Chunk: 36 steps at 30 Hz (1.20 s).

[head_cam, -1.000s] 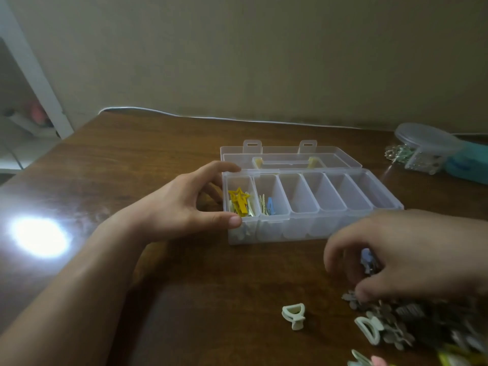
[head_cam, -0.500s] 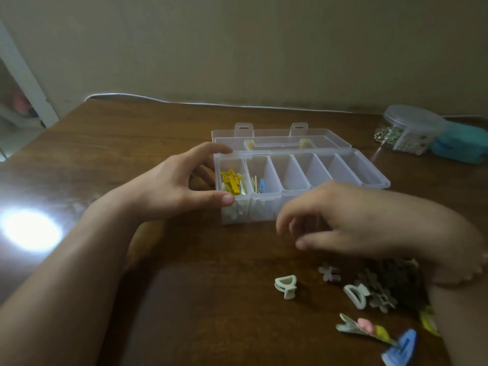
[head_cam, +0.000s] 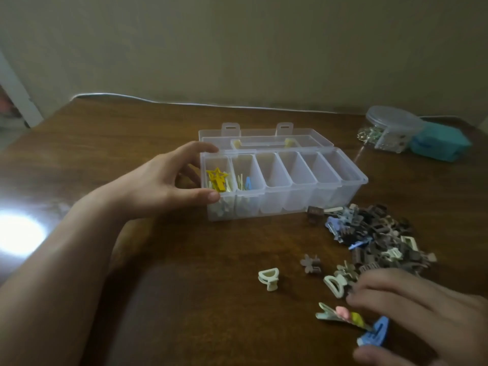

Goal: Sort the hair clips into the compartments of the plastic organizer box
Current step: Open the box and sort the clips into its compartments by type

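Head view: brown wooden table (head_cam: 132,143), beige wall; left grip (head_cam: 158,186) clasps organizer box (head_cam: 348,178); right grip (head_cam: 422,318) unclear.

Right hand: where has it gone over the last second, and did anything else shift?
The right hand went from the clip pile to the organizer box, then returned to the near clips; whether it holds one is unclear. The left hand kept gripping the box's left end.

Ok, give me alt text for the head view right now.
A left hand grips the left end of an open clear organizer box on a wooden table, while the right hand reaches over a loose pile of hair clips at the front right. Only the two leftmost compartments hold clips, including a yellow star clip; the other four look empty.
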{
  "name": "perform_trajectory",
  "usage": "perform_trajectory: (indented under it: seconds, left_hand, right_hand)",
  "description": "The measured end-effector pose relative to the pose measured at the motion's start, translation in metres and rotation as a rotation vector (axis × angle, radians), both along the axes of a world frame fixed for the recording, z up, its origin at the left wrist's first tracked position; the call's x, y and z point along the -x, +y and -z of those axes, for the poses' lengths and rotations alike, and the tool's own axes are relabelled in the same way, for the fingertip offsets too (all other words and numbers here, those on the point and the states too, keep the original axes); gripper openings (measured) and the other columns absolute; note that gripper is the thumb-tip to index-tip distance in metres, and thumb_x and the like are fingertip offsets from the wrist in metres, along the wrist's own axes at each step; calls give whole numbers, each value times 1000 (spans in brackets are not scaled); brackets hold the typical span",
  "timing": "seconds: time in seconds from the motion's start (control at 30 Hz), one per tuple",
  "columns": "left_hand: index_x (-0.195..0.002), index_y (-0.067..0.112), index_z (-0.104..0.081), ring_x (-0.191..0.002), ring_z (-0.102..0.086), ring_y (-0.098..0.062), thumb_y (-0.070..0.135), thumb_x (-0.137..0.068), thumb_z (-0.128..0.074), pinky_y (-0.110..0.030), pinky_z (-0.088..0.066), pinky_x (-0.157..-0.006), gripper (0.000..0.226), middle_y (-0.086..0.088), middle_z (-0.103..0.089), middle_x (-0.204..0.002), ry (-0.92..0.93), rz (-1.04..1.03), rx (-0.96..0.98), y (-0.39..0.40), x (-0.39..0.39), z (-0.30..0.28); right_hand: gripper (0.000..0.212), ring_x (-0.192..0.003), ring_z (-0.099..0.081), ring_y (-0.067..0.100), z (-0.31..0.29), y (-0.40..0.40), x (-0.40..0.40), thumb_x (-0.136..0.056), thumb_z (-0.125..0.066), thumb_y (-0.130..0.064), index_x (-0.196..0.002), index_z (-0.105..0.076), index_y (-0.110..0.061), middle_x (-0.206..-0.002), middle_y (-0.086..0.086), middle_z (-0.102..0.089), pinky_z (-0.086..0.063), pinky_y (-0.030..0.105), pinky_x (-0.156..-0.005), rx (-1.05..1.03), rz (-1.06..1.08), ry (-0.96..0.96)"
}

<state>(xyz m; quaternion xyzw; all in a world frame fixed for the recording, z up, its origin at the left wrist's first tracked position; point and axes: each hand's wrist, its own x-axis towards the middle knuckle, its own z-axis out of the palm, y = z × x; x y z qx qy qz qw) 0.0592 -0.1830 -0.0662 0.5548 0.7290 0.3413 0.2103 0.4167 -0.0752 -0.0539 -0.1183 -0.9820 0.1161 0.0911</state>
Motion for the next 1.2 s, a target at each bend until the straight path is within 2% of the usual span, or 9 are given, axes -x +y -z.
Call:
perform_trajectory:
  seconds: [0.17,0.4,0.6,0.7,0.8,0.9,1.0,1.1,1.2]
  left_hand:
    - [-133,54,-44,-106,-62,2,87,-50,-67,-32,-50,-95,93,17,-63,-123,-32,-2,-17,0,1,2]
    - [-133,52,-45,-108,-63,-1,87,-49,-68,-38,-49,-99,94,17,-64,-121,-49,-9,-30,-1,0,3]
    - [-131,55,-45,-108,-63,-2,87,-50,-68,-36,-50,-98,91,18,-65,-120,-58,-9,-39,-3,1,3]
    - [-132,52,-45,-107,-63,-2,86,-50,-68,-31,-52,-95,92,15,-65,-120,-62,-6,-46,-3,1,3]
    - [-134,50,-44,-107,-64,0,79,-54,-71,-28,-53,-93,90,15,-65,-121,-58,0,-36,-3,0,1]
    - [-137,43,-44,-104,-65,0,69,-58,-72,-23,-54,-90,88,10,-68,-116,-42,-17,-44,-3,0,0]
    - [-139,41,-43,-102,-64,1,67,-60,-72,-11,-51,-81,88,10,-67,-113,-35,3,-40,-3,1,0]
    - [-139,44,-40,-103,-63,2,66,-63,-72,-10,-49,-80,85,14,-65,-114,-16,22,-24,-1,3,0]
    - [-140,47,-37,-105,-62,2,69,-64,-71,-15,-52,-84,86,16,-63,-117,-17,35,-1,-2,6,1]
  right_hand:
    - [35,-102,-59,-7,20,0,-3,-86,-55,-60,-107,-68,-36,-114,-22,-61,-48,14,-78,51,-3,80]
    - [24,-86,-65,10,42,2,14,-91,-63,-36,-96,-74,-15,-96,-5,-67,-54,27,-70,-53,-15,238]
    - [23,-98,-62,3,39,4,21,-87,-65,-33,-107,-69,-23,-108,-10,-63,-51,19,-81,-62,-116,187]
    - [28,-88,-63,4,35,2,32,-81,-74,-13,-104,-66,-26,-101,-11,-62,-55,21,-69,-81,-150,148]
    - [21,-71,-61,12,33,-6,56,-91,-50,-18,-104,-66,-24,-87,-4,-63,-53,27,-50,-254,-177,191]
    - [48,-56,-54,17,37,-15,78,-98,-23,-10,-92,-69,-21,-71,-1,-59,-46,25,-41,-389,-180,239]
    - [53,-51,-51,15,43,-25,87,-98,-18,-10,-86,-67,-23,-70,-1,-58,-44,22,-38,-414,-161,209]
    - [60,-51,-54,12,41,-26,90,-103,-10,-20,-84,-67,-26,-73,-3,-58,-47,18,-40,-330,-135,184]
    - [35,-60,-58,2,32,-18,94,-94,-33,-18,-89,-65,-32,-81,-11,-57,-51,16,-50,-187,-155,179]
